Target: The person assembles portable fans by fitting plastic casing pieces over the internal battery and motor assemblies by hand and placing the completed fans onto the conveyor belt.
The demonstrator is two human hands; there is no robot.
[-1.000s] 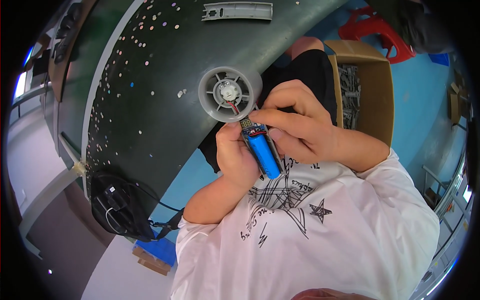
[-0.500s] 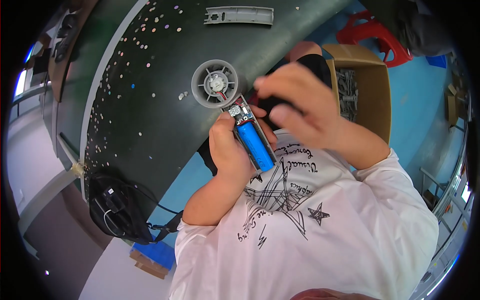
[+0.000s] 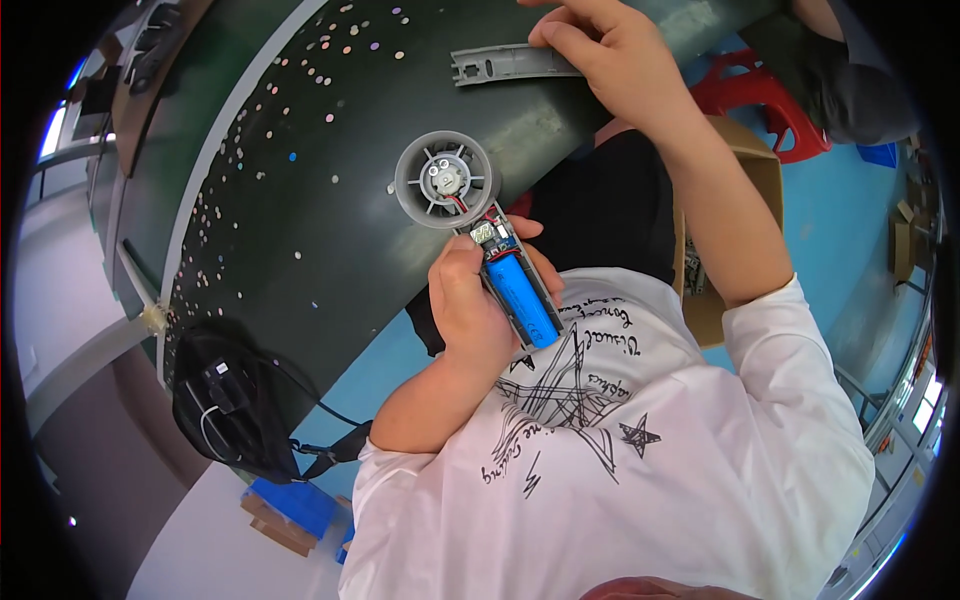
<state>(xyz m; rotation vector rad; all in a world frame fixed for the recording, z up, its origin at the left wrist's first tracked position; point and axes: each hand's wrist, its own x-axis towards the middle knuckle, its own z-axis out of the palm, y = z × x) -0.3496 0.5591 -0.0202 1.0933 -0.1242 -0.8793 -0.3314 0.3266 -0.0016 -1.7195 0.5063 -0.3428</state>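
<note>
My left hand [image 3: 466,300] is closed round the handle of a grey handheld fan [image 3: 487,165]. The handle's face is uncovered, showing a blue cylindrical battery [image 3: 522,300] and a small circuit board [image 3: 491,236] with red wires. The fan's round head, with spokes and a motor in it, points away from me over the table. My right hand [image 3: 625,65] is stretched far out at the right end of a curved grey plastic half-shell [image 3: 505,66]. Its thumb and forefinger are apart, the thumb by the shell's far edge. The other fingers are hidden.
The dark green table [image 3: 350,240] carries many small scattered discs at the left. A black bag [image 3: 225,400] with a strap sits at its near left edge. Right of my lap stands a cardboard box [image 3: 757,165] with grey parts in it. Beyond is a red stool [image 3: 760,105].
My right hand has swung from beside the fan out to the grey half-shell. The left hand keeps its hold on the fan. The whole view has shifted slightly.
</note>
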